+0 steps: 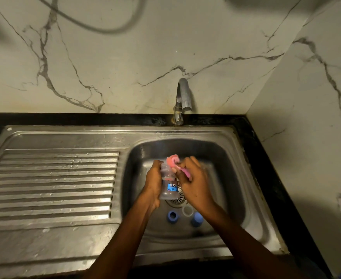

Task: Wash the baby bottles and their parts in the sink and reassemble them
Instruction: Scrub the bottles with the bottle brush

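Observation:
Over the sink basin [234, 178], my left hand [152, 183] grips a clear baby bottle [168, 188] with a blue picture on its side, held upright without a cap. My right hand [193, 178] holds a pink bottle brush [176, 165] whose sponge head sits at the bottle's open mouth. On the basin floor below my hands lie a blue screw ring [172, 216], a clear teat or cap [187, 210] and a blue cap [197, 219]. The hands and brush are blurred by motion.
A steel tap [182, 97] rises behind the basin with no visible water stream. The ribbed steel drainboard [51, 184] lies to the left. A drain strainer [176, 199] sits under the bottle. Black counter edge [266, 168] and marble wall close the right side.

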